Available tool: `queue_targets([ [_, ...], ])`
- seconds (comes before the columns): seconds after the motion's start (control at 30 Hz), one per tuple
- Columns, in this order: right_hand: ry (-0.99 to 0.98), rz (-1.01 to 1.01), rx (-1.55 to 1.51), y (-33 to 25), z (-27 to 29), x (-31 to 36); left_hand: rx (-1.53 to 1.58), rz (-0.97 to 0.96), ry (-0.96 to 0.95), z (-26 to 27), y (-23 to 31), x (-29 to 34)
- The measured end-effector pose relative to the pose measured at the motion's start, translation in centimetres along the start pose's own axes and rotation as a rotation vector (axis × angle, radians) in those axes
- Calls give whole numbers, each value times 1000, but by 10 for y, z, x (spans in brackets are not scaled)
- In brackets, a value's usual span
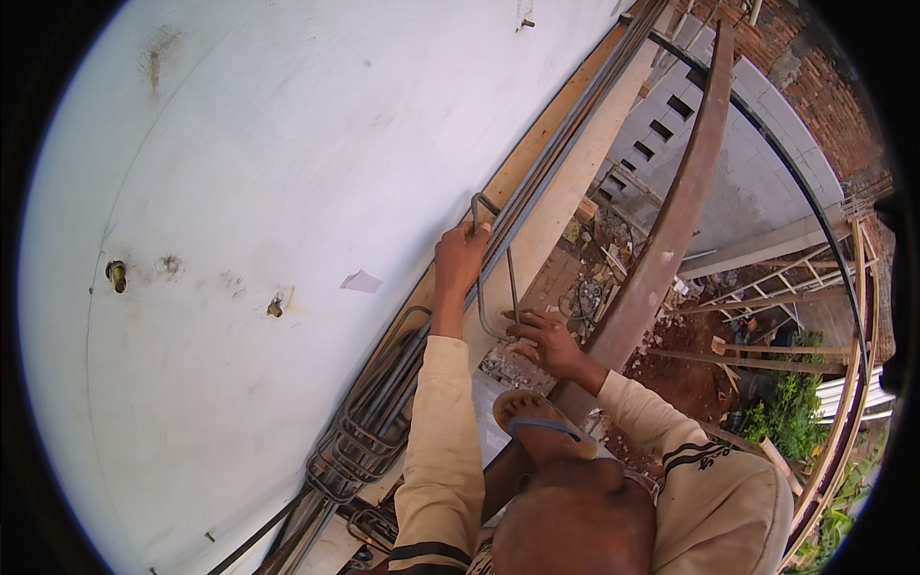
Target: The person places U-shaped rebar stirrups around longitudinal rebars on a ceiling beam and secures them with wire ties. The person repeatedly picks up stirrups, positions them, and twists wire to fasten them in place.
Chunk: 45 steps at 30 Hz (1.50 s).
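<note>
Two hands on one bent rebar stirrup: left hand has its grip closed round the far top corner, right hand pinches the near bottom. Its long axis runs near-to-far, straddling the long bars along the white wall.

The bent grey steel stirrup gripped by the left hand and touched by the right hand looks dull and unpolished, like the long dark steel reinforcing bars beside it. The broad white plastered wall on the left is matt and smooth, with a few stains. The pale wooden plank is raw and unpainted. The curved brown steel beam is rusty and rough. Far right, the red brick wall is coarse. The beige cloth sleeves look soft and matt.
</note>
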State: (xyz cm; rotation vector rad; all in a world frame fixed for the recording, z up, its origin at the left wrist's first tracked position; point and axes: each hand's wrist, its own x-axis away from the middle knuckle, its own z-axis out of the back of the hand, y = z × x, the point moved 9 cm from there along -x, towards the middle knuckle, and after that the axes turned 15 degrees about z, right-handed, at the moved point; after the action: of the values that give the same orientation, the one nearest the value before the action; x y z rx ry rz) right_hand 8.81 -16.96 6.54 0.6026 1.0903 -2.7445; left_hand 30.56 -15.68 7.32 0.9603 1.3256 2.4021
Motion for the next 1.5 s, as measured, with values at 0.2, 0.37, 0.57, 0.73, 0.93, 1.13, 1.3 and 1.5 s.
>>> queue_targets([
  [0.2, -166, -144, 267, 25, -14, 7, 81, 66, -5, 9, -22, 7],
  [0.37, -57, -202, 279, 51, 1, 5, 104, -84, 22, -2, 11, 5],
  [0.57, 11, -116, 343, 79, 13, -23, 15, -51, -20, -33, 51, -13],
  [0.73, 111, -183, 381, 99, 18, -44, -129, -142, 75, -47, 84, -23],
  [0.93, 240, -438, 406, 124, 23, -54, -167, -229, 138, -65, 107, -20],
  [1.13, 400, -447, -181, 124, 46, -40, -97, -209, 171, -83, 107, -15],
  [1.3, 373, -374, -327, 131, 75, -39, -165, -274, 196, -110, 127, -15],
  [1.5, 602, -204, 163, 190, 150, -60, -50, -472, 38, -133, 163, 13],
])
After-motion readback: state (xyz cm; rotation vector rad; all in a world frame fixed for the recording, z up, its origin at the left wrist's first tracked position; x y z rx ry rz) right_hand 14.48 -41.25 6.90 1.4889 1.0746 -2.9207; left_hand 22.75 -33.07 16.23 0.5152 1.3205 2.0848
